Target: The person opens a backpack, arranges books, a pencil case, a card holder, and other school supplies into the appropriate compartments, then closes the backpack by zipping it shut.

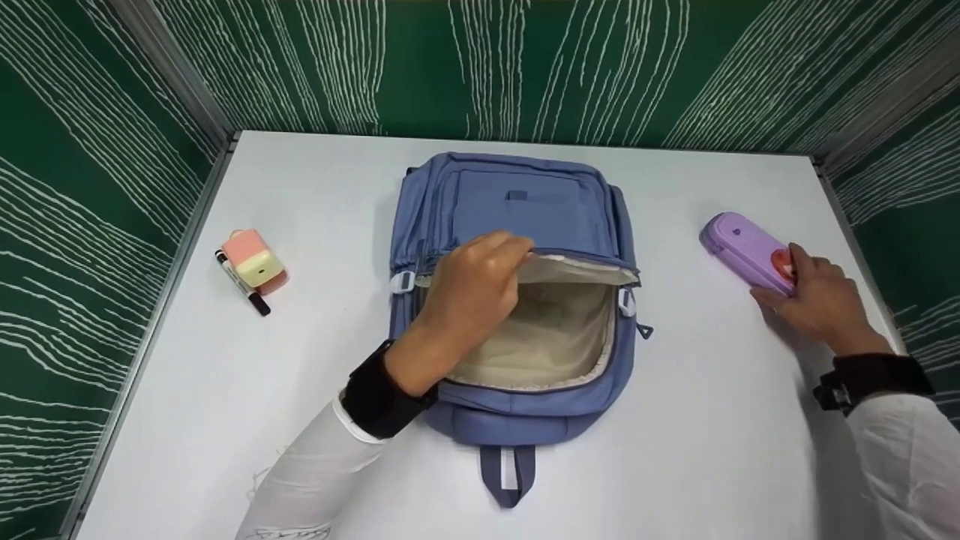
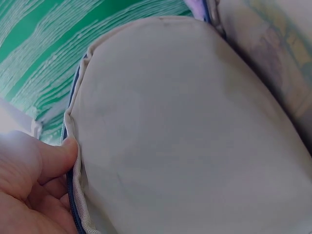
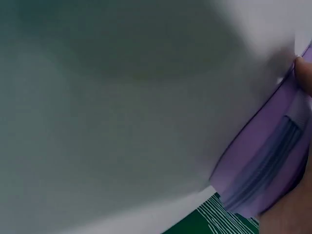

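A blue backpack (image 1: 525, 217) lies in the middle of the white table, its main compartment unzipped and its beige lining showing. My left hand (image 1: 476, 292) pinches the edge of the raised flap. In the left wrist view the thumb (image 2: 61, 156) presses on the seam beside the zipper, and the pale lining (image 2: 180, 122) fills most of the picture. At the right, my right hand (image 1: 821, 304) grips the near end of a purple pencil case (image 1: 742, 244) with a red round patch. The right wrist view shows the case's side (image 3: 243, 161) with a dark blue zipper band.
On the left of the table (image 1: 330, 465) lie a black-and-white marker (image 1: 244, 285) and a small pink and yellow item (image 1: 253, 255) beside it. The backpack's top handle (image 1: 510, 495) points toward me. Green panels (image 1: 420, 67) with white lines surround the table.
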Action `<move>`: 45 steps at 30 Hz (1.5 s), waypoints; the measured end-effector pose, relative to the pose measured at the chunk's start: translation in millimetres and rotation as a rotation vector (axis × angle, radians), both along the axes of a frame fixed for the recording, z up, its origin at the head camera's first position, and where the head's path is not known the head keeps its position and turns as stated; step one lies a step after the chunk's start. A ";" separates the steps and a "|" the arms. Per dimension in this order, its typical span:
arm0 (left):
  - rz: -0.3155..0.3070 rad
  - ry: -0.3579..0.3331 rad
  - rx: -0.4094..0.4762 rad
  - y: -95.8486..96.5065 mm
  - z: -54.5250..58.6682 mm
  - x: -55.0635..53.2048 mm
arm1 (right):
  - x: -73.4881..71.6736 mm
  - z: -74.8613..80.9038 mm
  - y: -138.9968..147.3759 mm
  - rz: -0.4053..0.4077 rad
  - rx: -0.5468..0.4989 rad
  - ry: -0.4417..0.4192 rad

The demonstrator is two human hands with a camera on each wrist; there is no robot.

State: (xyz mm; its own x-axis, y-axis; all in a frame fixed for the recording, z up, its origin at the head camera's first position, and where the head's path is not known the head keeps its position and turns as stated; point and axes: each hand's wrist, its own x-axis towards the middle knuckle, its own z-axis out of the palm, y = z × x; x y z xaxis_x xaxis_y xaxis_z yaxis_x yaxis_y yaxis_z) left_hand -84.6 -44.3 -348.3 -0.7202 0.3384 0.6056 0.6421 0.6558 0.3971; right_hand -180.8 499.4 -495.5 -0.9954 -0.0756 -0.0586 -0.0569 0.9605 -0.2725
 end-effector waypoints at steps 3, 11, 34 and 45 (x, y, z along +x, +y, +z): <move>0.003 -0.016 0.003 -0.9 2.0 -1.0 | 9.9 2.1 -9.4 -0.013 -0.022 -0.004; -0.008 -0.025 -0.003 -1.5 5.9 -4.9 | 44.8 17.8 -50.9 0.013 -0.223 0.189; 0.025 0.007 -0.031 0.3 14.9 -12.2 | 103.2 68.8 -202.3 0.788 -0.426 0.669; 0.007 0.003 -0.034 4.2 20.5 -2.6 | 89.5 51.6 -269.4 0.825 -0.136 0.512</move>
State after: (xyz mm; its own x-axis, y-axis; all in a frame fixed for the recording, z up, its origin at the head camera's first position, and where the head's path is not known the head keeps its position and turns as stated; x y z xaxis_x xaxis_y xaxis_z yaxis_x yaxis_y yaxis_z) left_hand -87.2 -40.1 -327.8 -0.7207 0.3538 0.5961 0.6388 0.6730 0.3729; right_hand -91.2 230.0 -443.9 -0.5298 -0.7332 0.4263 -0.8385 0.5283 -0.1336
